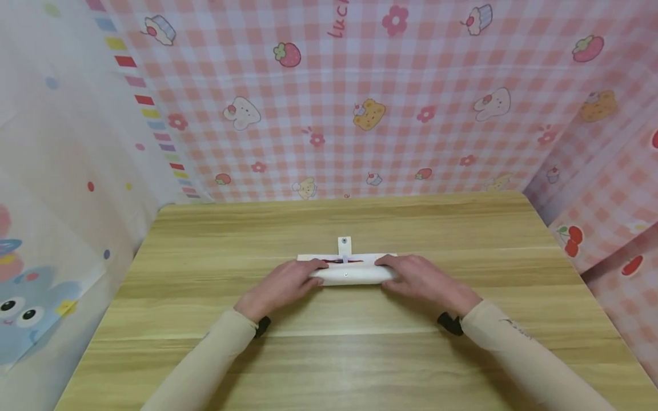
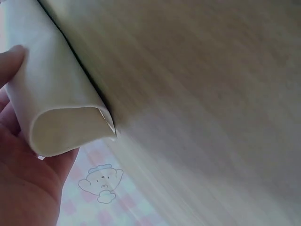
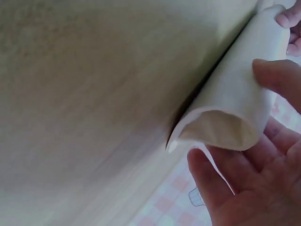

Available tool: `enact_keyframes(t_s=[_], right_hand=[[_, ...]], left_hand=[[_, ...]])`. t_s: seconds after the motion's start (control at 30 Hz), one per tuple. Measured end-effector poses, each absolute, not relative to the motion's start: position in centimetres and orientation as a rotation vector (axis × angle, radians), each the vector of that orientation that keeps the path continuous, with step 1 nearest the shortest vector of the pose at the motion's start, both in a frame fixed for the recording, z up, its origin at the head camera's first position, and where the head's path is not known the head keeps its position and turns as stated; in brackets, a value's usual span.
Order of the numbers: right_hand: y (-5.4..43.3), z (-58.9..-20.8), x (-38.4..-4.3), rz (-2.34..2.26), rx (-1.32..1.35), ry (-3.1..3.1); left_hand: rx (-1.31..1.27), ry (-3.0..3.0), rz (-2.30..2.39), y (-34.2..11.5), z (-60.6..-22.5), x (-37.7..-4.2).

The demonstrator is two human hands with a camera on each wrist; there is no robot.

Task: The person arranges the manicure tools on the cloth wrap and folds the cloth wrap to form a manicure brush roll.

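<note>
A white, soft leather-like case [image 1: 345,275] with a folded-over front lies on the table. Its ends show as open, hollow loops in both wrist views. A tab with a metal snap [image 1: 344,241] sticks up behind it, and a small stud shows on its front. Inside the opening lies something thin, red and dark [image 1: 334,261], too small to make out. My left hand [image 1: 288,281] grips the case's left end, thumb on the near side and fingers over the top. The right hand [image 1: 422,279] holds the right end likewise; in the right wrist view its thumb [image 3: 277,80] presses the case.
The wooden tabletop [image 1: 329,354] runs beneath both forearms. Behind it hangs a pink checked cloth [image 1: 334,142] with cartoon prints, another stands at the right, and a white printed cloth [image 1: 77,154] is at the left. A dark strap sits at each wrist.
</note>
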State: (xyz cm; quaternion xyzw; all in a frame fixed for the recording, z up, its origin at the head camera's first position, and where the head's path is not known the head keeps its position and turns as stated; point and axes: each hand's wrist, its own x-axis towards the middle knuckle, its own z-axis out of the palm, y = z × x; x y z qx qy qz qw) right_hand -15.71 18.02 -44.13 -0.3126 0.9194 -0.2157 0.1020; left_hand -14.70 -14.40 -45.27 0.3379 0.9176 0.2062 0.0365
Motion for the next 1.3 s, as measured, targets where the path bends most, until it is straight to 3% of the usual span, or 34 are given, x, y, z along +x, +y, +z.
enact_keyframes(t_s=[0.77, 1.3], right_hand=[[18.0, -44.0, -18.4, -0.825, -0.821, 2.640], [17.2, -44.6, -18.7, -0.648, -0.840, 2.710]], left_hand=[[0.836, 2.754, 0.789, -14.0, -44.7, -17.7], [0.822, 2.786, 0.336, -13.9, -45.3, -17.3]])
